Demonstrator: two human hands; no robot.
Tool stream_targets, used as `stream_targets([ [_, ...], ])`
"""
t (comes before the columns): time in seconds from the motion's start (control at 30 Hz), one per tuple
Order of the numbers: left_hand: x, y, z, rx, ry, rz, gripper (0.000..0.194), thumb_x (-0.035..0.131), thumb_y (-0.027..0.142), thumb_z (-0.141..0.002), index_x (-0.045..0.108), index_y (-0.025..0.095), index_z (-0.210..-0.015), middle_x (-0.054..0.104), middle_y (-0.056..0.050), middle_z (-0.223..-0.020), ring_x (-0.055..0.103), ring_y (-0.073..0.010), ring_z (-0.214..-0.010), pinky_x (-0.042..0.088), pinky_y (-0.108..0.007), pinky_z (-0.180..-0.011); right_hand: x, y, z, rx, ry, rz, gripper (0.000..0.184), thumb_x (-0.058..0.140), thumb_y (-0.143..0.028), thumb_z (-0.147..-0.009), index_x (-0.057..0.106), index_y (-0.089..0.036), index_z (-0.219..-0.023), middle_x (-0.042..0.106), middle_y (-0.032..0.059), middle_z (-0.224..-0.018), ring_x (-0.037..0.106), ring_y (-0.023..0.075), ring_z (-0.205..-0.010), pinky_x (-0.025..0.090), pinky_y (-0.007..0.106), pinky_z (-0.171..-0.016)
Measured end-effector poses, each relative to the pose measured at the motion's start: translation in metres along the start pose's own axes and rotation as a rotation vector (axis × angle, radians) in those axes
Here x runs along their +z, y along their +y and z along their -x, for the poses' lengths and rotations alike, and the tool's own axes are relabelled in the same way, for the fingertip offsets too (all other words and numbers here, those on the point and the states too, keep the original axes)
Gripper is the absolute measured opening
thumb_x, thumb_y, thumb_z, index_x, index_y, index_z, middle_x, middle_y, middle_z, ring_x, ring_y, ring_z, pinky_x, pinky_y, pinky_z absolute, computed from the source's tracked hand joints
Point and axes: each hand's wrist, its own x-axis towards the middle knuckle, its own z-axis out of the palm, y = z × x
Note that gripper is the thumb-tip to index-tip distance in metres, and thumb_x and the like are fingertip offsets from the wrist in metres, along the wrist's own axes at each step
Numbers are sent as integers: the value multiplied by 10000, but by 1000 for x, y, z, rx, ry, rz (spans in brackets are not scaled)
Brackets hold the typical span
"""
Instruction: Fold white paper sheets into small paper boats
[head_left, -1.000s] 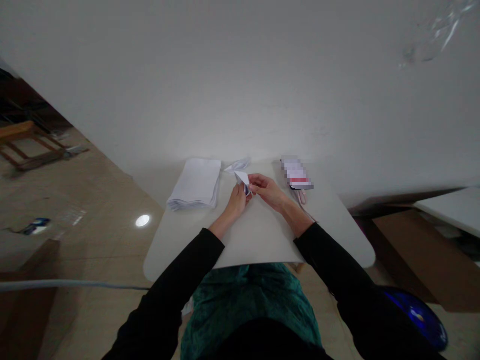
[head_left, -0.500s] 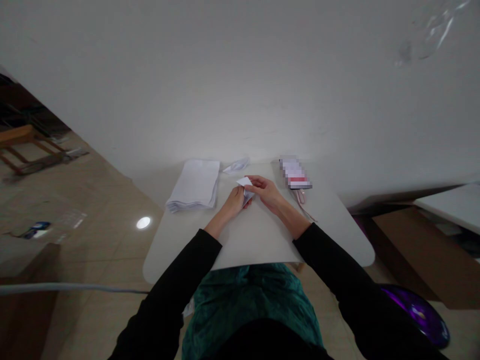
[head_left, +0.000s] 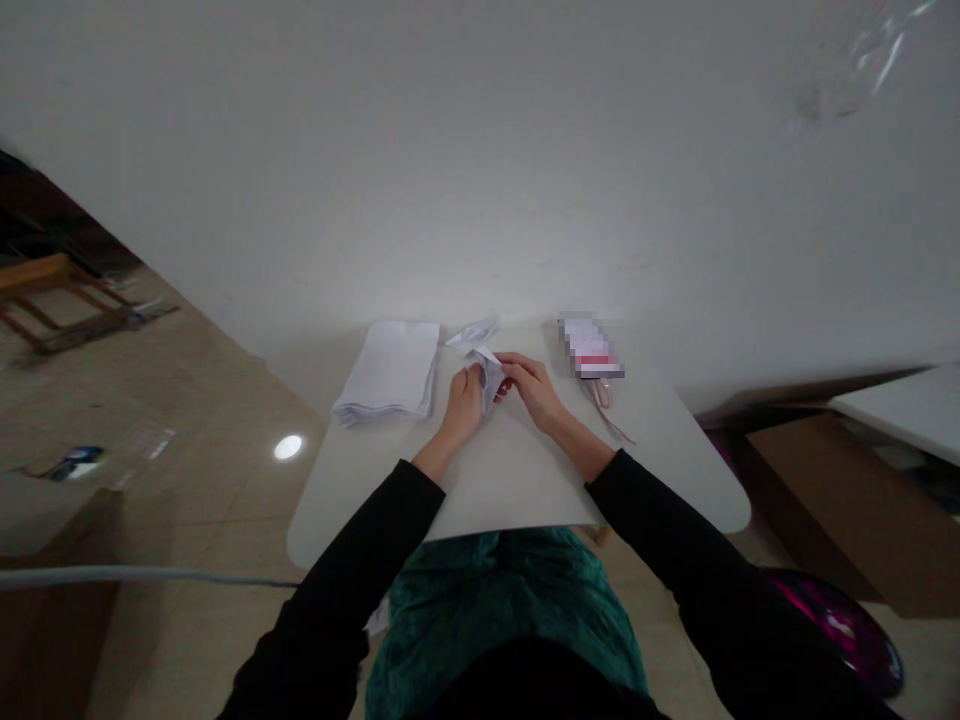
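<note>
Between my hands, just above the white table (head_left: 517, 480), is a small folded sheet of white paper (head_left: 489, 378) with creased, angled faces. My left hand (head_left: 465, 400) grips its left side, thumb on top. Pinching the right edge of the paper are the fingers of my right hand (head_left: 528, 382). Another folded white paper piece (head_left: 472, 332) lies behind my hands near the wall. A stack of white paper sheets (head_left: 391, 370) rests to the left of my left hand. Fingers and folds partly cover each other.
A phone (head_left: 591, 345) with a blurred screen and a pink strap (head_left: 602, 392) lies on the right of the table. The wall (head_left: 480, 180) rises directly behind. On the right stands a cardboard box (head_left: 847, 510); a wooden stool (head_left: 56, 290) is far left.
The folded paper has turned, and its flat top flap now stands opened out with inner faces showing. My left hand has rotated a little more upright; my right fingers have shifted along the paper's edge.
</note>
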Motion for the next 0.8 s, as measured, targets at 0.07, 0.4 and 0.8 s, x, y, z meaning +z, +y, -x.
stream_targets([
  [0.07, 0, -2, 0, 65, 42, -76, 439, 327, 403, -978, 642, 129, -841, 688, -129, -780, 667, -237, -755, 532, -377, -720, -1, 4, -1, -49, 25, 117, 261, 595, -271, -715, 706, -183, -934, 651, -4, -777, 543, 127, -631, 442, 265, -582],
  [0.4, 7, -6, -2, 208, -13, 31, 436, 421, 446, -964, 614, 131, -1195, 701, -123, -1126, 617, -251, -1117, 460, -373, -976, 0, 1, 1, -146, 70, 297, 182, 534, -353, -798, 615, -190, -794, 548, 7, -759, 506, 151, -697, 418, 259, -573],
  [0.8, 11, 11, 3, 126, -92, 228, 468, 556, 330, -906, 517, 185, -1349, 616, -102, -1315, 562, -217, -1230, 440, -323, -1018, 4, -13, 9, -5, 118, 155, 234, 531, -252, -715, 651, -215, -913, 550, -15, -702, 464, 143, -593, 361, 253, -518],
])
